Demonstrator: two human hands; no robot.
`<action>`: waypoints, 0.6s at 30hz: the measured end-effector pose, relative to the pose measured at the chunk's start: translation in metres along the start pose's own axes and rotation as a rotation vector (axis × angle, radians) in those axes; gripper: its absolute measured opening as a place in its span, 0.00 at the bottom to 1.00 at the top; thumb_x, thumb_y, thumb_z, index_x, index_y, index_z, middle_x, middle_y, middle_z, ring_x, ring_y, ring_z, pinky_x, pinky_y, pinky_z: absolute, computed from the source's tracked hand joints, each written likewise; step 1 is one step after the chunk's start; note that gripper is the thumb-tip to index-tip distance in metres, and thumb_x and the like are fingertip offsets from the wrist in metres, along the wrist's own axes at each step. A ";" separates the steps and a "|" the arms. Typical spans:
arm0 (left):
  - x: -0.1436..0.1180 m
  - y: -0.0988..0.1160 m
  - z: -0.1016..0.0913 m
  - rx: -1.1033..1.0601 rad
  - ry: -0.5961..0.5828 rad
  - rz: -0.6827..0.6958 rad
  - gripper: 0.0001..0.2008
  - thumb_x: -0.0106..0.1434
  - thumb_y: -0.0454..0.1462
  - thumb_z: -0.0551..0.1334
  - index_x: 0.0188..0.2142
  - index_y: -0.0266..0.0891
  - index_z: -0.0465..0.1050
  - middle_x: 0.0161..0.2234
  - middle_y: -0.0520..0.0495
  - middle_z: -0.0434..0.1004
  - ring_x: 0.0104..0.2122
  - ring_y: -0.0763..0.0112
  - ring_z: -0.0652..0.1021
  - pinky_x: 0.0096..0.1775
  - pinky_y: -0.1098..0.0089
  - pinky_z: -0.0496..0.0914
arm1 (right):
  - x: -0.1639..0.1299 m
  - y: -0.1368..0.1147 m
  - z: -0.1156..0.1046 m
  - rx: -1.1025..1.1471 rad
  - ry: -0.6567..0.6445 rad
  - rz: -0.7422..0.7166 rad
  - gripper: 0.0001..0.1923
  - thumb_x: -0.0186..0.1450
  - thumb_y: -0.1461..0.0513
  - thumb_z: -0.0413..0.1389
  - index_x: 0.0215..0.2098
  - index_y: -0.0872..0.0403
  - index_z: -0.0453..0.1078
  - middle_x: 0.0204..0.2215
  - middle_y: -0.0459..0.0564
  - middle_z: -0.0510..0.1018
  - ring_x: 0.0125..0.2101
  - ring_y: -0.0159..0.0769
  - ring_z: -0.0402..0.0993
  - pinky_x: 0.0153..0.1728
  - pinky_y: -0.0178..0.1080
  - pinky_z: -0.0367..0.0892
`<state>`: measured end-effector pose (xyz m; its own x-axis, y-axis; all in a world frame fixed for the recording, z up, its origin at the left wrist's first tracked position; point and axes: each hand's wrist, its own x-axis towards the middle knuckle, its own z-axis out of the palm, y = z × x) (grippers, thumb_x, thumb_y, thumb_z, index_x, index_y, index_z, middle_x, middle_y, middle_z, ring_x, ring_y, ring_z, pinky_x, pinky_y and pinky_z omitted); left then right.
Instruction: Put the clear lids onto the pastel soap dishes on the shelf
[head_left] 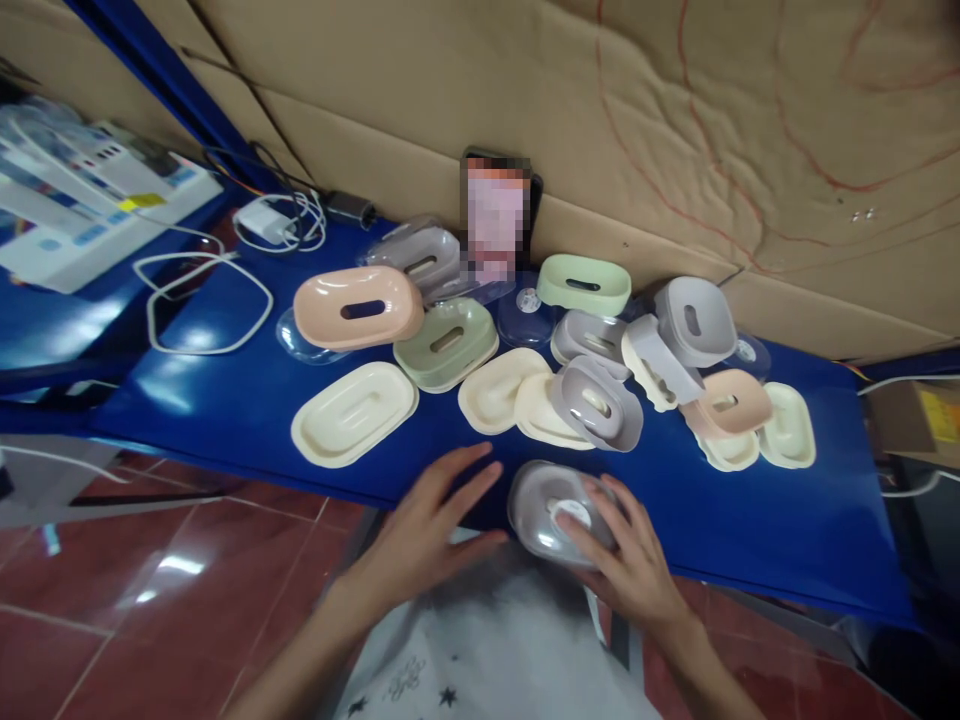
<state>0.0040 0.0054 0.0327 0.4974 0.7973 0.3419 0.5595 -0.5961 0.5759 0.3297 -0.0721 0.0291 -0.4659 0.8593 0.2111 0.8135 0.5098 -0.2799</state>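
A grey oval soap box with a clear lid and a round white sticker is at the table's front edge. My right hand grips it from the right, fingers across the lid. To its left my left hand is open, fingers spread and apart from the box. Just beyond lie a grey slotted tray tilted on a cream base, and another cream base. A cream oval dish sits further left, near a green slotted dish and a peach slotted tray.
On the blue table, more grey, green and peach parts spread rightward, with a clear lid among them. A phone leans on the cardboard. A charger with white cable and a power strip are at left.
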 end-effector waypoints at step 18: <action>-0.053 -0.023 -0.025 0.316 0.070 0.079 0.07 0.68 0.32 0.65 0.45 0.41 0.76 0.42 0.43 0.83 0.48 0.55 0.82 0.52 0.57 0.79 | -0.163 0.177 -0.057 -0.637 0.547 0.844 0.45 0.65 0.36 0.64 0.70 0.55 0.73 0.66 0.73 0.74 0.65 0.73 0.72 0.64 0.66 0.67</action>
<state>-0.0518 -0.0209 0.0202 0.5069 0.7452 0.4332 0.7044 -0.6478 0.2902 0.5692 -0.1243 -0.0011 0.3846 0.7027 0.5986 0.8903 -0.4537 -0.0395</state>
